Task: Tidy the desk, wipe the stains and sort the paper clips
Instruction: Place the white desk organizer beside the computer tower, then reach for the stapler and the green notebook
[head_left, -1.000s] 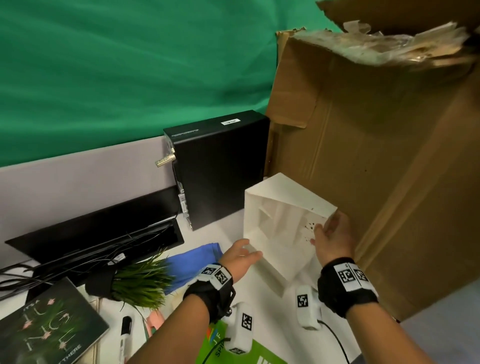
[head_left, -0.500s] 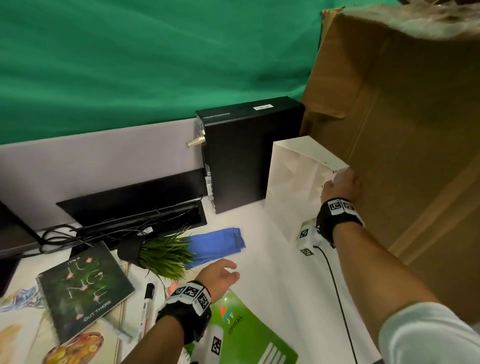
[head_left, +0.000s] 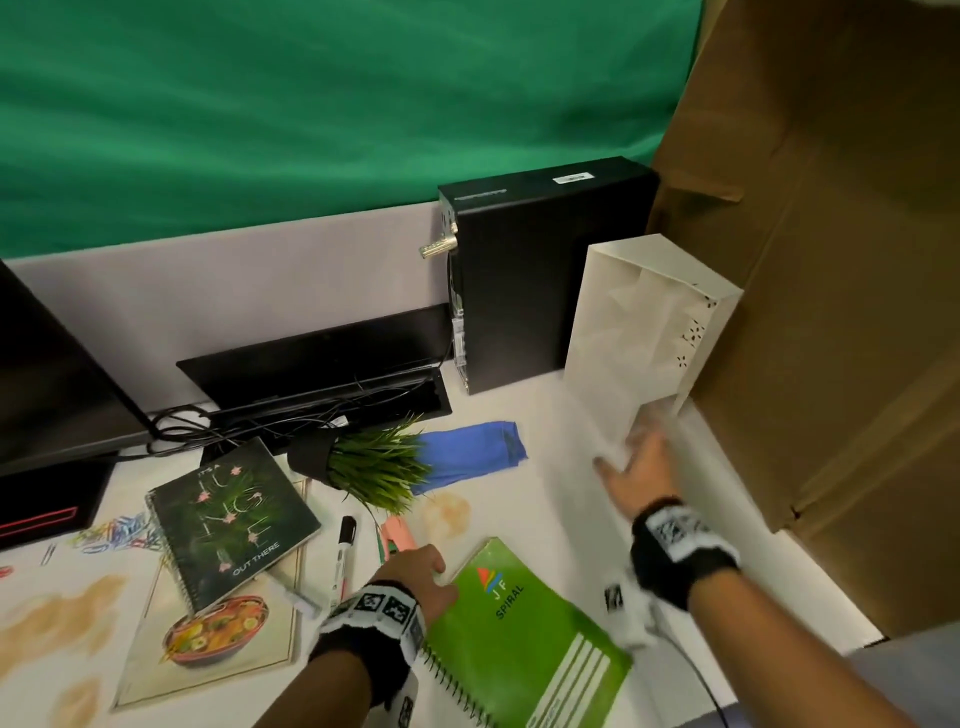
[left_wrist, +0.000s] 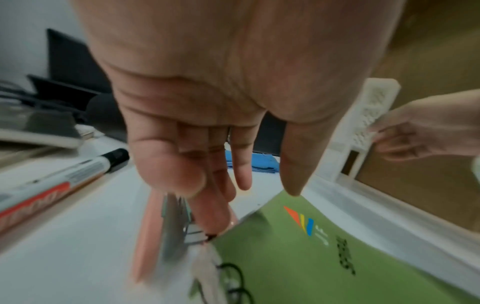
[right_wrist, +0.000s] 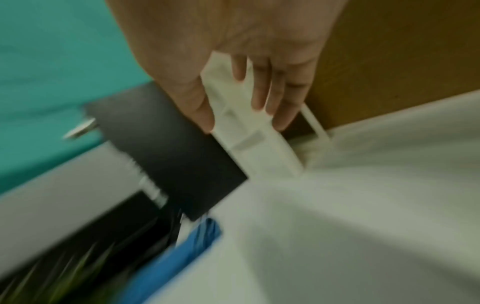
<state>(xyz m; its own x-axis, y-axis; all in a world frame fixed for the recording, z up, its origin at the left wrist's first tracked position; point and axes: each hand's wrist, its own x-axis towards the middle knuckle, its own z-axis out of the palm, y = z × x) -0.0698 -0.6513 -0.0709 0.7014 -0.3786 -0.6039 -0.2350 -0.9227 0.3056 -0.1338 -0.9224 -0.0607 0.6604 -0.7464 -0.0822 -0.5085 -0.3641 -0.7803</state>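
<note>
A white desk organiser stands upright at the back right, between the black computer case and the cardboard box. My right hand is at its base with straight, spread fingers; the blurred right wrist view shows the organiser just past the fingertips. My left hand hovers with relaxed fingers over the top corner of a green spiral notebook, next to a pink item. Coloured paper clips lie at the left. Brown stains mark the desk. A blue cloth lies mid-desk.
A potted plant lies tipped over beside the cloth. A dark notebook, a marker and a food picture cover the left half. A monitor and cable tray stand along the back.
My right hand stood the white organiser against the cardboard box, then dropped to its base. My left hand pulled back from the organiser to the green notebook. The head view swung left.
</note>
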